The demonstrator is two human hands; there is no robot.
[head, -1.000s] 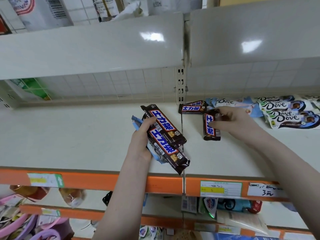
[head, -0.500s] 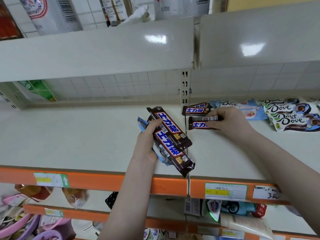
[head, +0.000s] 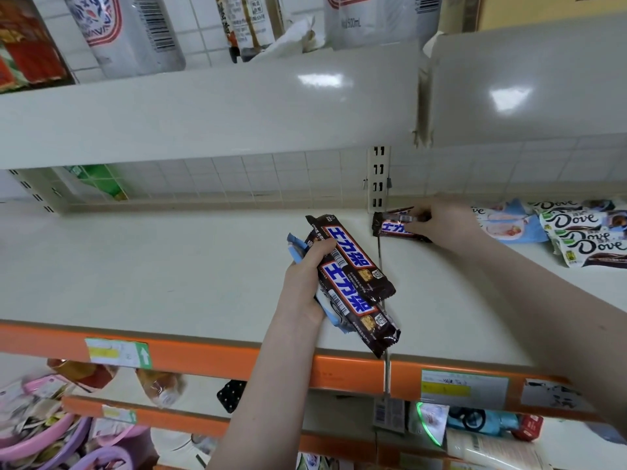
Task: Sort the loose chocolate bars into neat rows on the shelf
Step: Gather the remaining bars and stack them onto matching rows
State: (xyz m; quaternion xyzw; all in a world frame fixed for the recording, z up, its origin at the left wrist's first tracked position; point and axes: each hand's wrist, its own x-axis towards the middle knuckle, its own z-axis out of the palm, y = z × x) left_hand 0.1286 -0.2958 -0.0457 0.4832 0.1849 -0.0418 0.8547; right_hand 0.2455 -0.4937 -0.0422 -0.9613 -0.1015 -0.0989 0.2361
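**Placing a Snickers bar at the back of the shelf**

Since the earlier frame, your right hand (head: 441, 222) has carried its Snickers bar (head: 393, 228) back to the rear of the shelf (head: 169, 266), against the slotted upright (head: 379, 179), onto or against a second dark bar just visible behind it.

Working left to right: the left shelf section holds no bars. Your left hand (head: 307, 283) grips a bundle above the shelf: two Snickers bars (head: 353, 283) on top and at least one blue-wrapped pack (head: 295, 247) beneath; the exact count is hidden. Your right hand pinches the placed bar, fingers curled on its wrapper. Further right, the Dove bars (head: 583, 232) lie loosely overlapped, roughly five visible.

Progress judgement: early. One Snickers row is just started; the held bundle and the Dove bars remain to be sorted.
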